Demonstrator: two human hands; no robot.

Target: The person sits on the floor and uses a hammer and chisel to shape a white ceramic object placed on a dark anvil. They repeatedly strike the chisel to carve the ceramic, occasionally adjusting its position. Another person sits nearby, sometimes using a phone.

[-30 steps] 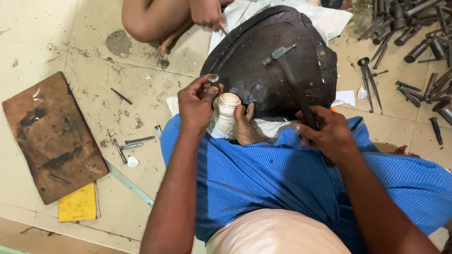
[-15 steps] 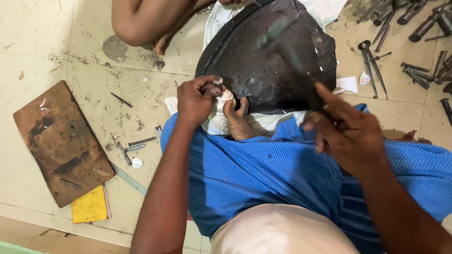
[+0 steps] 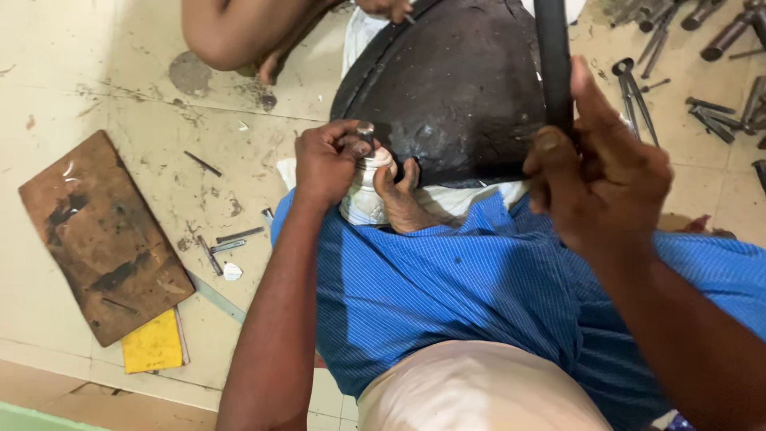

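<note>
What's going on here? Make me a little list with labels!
left hand: pinches a small metal punch upright on a pale metal vessel
right hand: grips a dark hammer handle, raised
foot: braces the vessel
black dome block: behind the vessel
floor, left: brown board, yellow pad
floor, right: many metal tools

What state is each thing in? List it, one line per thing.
Left hand: closed on a small metal punch, tip on the vessel.
Metal punch: upright, pinched between fingers.
Silver vessel: braced against the foot.
Foot: bare, pressed on the vessel.
Right hand: raised, gripping a dark handle.
Dark handle: held upright, its head out of frame.
Black dome block: resting on the floor.
</note>
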